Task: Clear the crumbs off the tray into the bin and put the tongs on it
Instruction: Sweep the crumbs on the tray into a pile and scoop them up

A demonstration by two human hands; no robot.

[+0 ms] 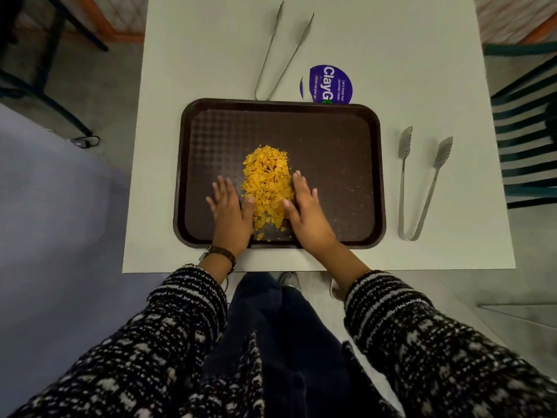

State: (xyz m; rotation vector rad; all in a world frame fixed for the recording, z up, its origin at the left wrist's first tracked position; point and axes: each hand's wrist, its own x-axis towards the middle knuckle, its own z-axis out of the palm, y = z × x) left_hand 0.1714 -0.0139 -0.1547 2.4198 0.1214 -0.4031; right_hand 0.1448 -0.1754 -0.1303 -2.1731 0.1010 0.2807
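Observation:
A dark brown tray (331, 140) lies on the white table. A heap of yellow-orange crumbs (266, 182) is piled at its middle front, with small specks scattered to the right. My left hand (230, 211) lies flat against the heap's left side. My right hand (304, 206) presses flat against its right side. Both hands have their fingers spread and hold nothing. One pair of metal tongs (420, 185) lies on the table right of the tray. Another, slimmer pair of tongs (281, 52) lies behind the tray. No bin is in view.
The white table (422, 70) carries a round purple sticker (331, 84), partly under the tray's far edge. A green slatted chair (524, 140) stands to the right. Dark chair legs (45, 70) are at the far left. A bluish surface (54, 221) is beside the table on the left.

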